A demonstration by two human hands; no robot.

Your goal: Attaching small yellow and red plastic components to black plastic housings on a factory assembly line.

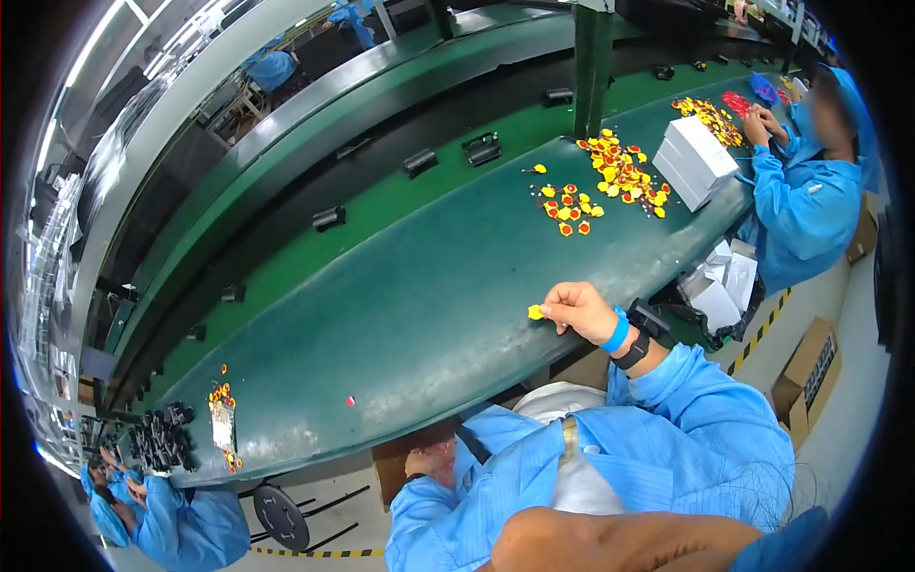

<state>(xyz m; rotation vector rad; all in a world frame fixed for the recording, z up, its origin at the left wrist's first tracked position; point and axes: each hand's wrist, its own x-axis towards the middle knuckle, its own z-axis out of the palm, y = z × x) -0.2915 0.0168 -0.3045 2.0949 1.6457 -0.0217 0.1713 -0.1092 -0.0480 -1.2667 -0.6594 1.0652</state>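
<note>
My right hand [578, 309] is closed in a pinch on a small yellow piece [536, 312], just above the green worktop [419, 315] near its front edge. A blue band and a black strap circle that wrist. Down below the worktop edge is my left hand [417, 463], beside a reddish see-through bag [440, 461] in a brown carton [389, 467]. Its fingers are mostly hidden. Several yellow pieces with red centres [569, 207] lie loose on the worktop beyond my right hand, next to a bigger pile [620, 170].
White boxes [694, 157] stand at the right, before a co-worker in blue [810, 205]. Black parts [481, 149] lie on the conveyor belt [381, 191] behind the worktop. A green post [588, 76] rises there. Far left are black parts [162, 439] and a round stool [280, 518].
</note>
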